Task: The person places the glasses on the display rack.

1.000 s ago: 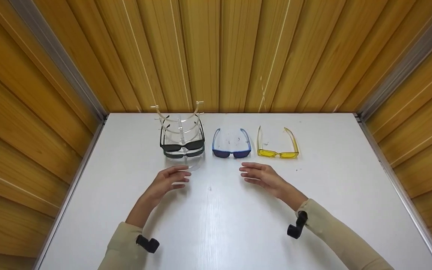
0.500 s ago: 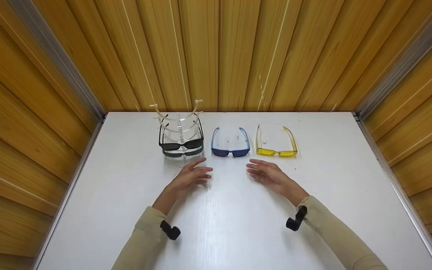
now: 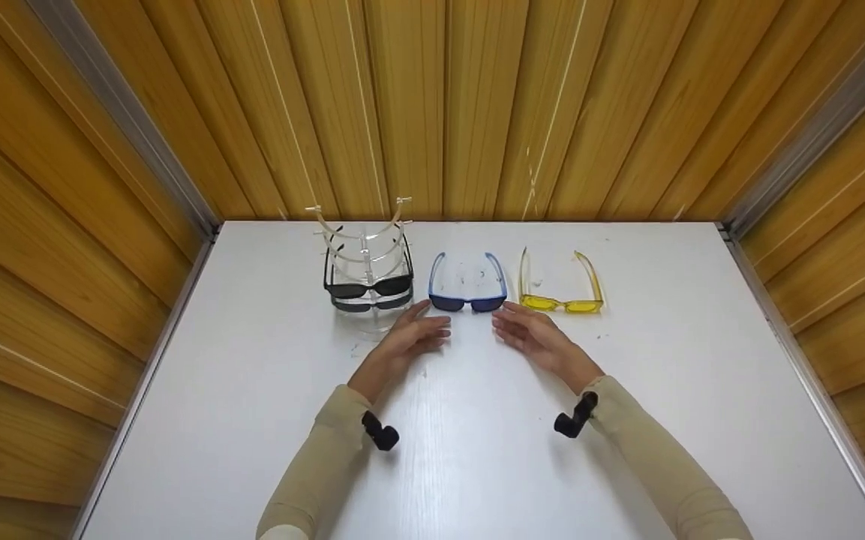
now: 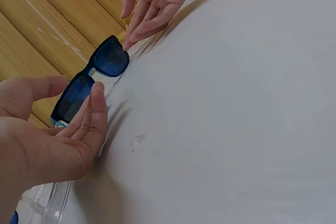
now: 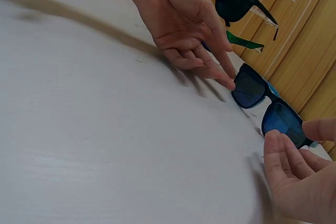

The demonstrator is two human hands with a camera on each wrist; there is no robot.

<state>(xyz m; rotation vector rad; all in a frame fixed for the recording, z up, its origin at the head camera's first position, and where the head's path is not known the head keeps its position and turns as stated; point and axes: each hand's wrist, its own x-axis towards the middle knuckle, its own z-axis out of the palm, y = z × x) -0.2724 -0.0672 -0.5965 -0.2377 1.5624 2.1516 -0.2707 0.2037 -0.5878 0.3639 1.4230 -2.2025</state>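
Observation:
Blue-framed sunglasses (image 3: 447,303) with dark blue lenses lie on the white table, lenses toward me and temples unfolded backward. My left hand (image 3: 406,336) is at their left front corner, its fingers loosely spread and the index fingertip right beside the frame. On the opposite side, my right hand (image 3: 541,339) has its fingertips close to the right front corner, fingers relaxed. In the left wrist view the thumb and fingers of the left hand (image 4: 58,145) stand apart around the near lens end. The right wrist view shows a similar gap between the thumb and fingers of the right hand (image 5: 304,182).
Left of the blue pair stands a clear tiered display stand (image 3: 366,255), bearing black sunglasses (image 3: 392,286) with a second dark pair below. Yellow glasses (image 3: 582,306) lie on the right. A wood-patterned wall (image 3: 477,112) rises behind the white table (image 3: 477,465).
My left hand has moved right and forward, from in front of the stand to the blue sunglasses. My right hand has shifted slightly forward toward them. The glasses have stayed in place.

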